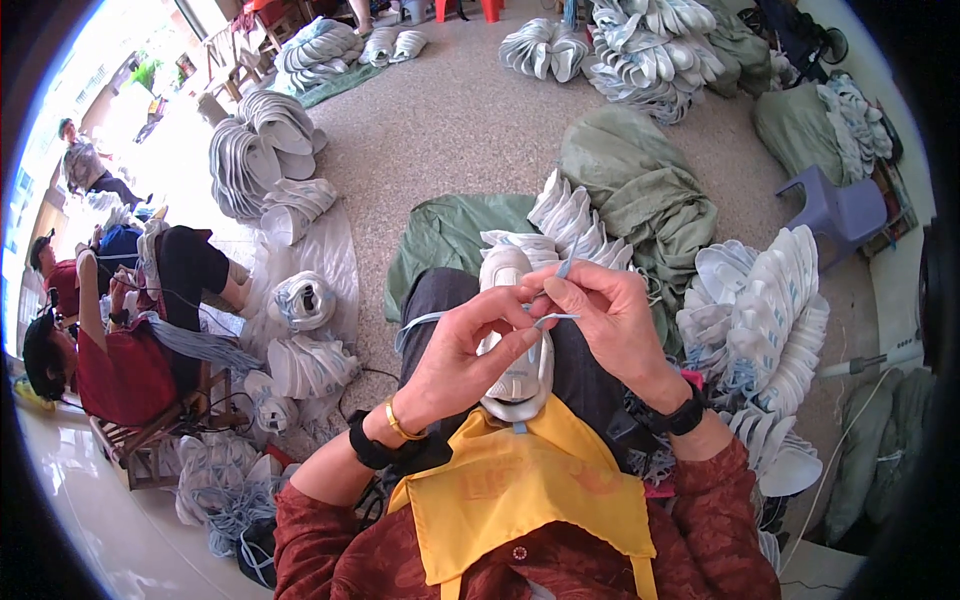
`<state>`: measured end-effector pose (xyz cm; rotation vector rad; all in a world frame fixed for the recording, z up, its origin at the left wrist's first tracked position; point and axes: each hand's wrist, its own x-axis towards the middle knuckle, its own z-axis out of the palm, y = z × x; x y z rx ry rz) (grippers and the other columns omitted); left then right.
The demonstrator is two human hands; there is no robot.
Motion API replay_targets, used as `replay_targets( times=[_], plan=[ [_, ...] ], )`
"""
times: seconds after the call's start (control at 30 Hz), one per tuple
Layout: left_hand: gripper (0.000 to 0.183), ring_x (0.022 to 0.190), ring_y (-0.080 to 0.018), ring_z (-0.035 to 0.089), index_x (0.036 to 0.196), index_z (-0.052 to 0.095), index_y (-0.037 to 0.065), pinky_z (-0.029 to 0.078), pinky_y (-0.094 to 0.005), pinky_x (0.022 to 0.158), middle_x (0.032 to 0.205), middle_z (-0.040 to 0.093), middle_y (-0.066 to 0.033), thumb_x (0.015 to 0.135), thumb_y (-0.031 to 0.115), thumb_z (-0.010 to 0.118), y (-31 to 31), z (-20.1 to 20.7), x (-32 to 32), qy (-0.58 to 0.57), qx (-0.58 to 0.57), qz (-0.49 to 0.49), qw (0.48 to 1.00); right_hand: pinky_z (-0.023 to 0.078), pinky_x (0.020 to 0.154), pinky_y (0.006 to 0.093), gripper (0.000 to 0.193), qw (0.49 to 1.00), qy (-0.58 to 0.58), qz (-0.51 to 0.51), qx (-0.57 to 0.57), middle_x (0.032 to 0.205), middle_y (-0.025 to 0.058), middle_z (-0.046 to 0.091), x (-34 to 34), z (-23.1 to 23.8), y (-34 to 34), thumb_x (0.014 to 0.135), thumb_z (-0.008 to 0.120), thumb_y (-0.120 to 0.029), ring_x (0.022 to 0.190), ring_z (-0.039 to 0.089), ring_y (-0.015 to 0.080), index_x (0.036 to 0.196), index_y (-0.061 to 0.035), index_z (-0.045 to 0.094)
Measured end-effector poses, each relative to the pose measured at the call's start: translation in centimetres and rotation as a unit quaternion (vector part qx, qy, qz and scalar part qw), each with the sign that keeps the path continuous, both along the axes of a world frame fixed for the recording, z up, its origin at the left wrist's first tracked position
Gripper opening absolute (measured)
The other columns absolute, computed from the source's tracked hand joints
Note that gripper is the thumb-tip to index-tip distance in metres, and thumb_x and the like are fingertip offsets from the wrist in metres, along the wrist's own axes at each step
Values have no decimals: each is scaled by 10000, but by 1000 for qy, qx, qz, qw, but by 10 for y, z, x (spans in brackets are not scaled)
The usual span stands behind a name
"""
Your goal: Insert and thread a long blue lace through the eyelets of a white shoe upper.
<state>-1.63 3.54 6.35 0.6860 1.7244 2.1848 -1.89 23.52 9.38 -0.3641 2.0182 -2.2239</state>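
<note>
A white shoe (518, 385) rests on my lap, its heel end towards me against the yellow apron (530, 490). Over its middle, my left hand (478, 338) pinches a pale blue shoelace (560, 317) between thumb and fingertips. My right hand (608, 305) meets it there, thumb and forefinger closed on the lace too, with a short end sticking up above the fingers. Another length of lace trails out to the left of my left hand. My hands hide most of the shoe's lacing area.
Stacked white shoe uppers (765, 320) lie to my right, with more beyond my knees beside green sacks (640, 180). A purple stool (835, 210) stands at the right. On the left, people in red work seated near further stacks (310, 368) and a bundle of blue laces (200, 340).
</note>
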Motion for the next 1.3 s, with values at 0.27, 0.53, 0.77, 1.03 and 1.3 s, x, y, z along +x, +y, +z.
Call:
replay_targets(
  times=[0.27, 0.53, 0.77, 1.03, 1.3],
  plan=[
    [57, 994, -76, 604, 1015, 616, 2, 500, -249, 895, 1081, 611, -20, 1008, 36, 661, -8, 6, 0, -27, -20, 44, 998, 581, 910, 315, 226, 995, 12, 7, -96, 1222, 121, 660, 8, -6, 0, 989, 613, 50, 1079, 686, 177, 1211, 70, 651],
    [48, 1006, -91, 602, 1039, 644, 6, 502, -265, 902, 1132, 606, -38, 1012, 44, 659, -3, 2, 3, 1, 32, 101, 994, 593, 820, 265, 254, 991, 101, -28, 87, 1136, 76, 670, 16, -29, -16, 874, 759, 37, 957, 692, 143, 1120, 18, 699],
    [98, 930, -57, 609, 1023, 628, -8, 493, -221, 818, 1013, 626, -3, 1005, 70, 684, -6, 11, 7, -28, 43, 127, 991, 525, 663, 233, 131, 981, 128, -12, 143, 1031, 48, 701, 15, -43, -14, 935, 731, -46, 804, 660, 113, 1051, 9, 705],
    [207, 660, -52, 461, 808, 537, 112, 358, -226, 599, 746, 515, 55, 967, 77, 665, -100, -2, 14, -127, -108, 245, 955, 538, 663, 268, 152, 988, -151, 7, -4, 852, 74, 682, 43, -49, 53, 1035, 597, -119, 741, 664, 135, 962, 9, 634],
    [270, 576, -26, 367, 791, 461, 141, 325, -203, 500, 721, 428, 66, 1016, 71, 592, -259, 16, 73, -146, -62, 406, 900, 479, 638, 289, 133, 962, -215, -133, -98, 828, 67, 606, 84, -80, 176, 1026, 592, -123, 692, 589, 158, 943, -19, 580]
  ],
)
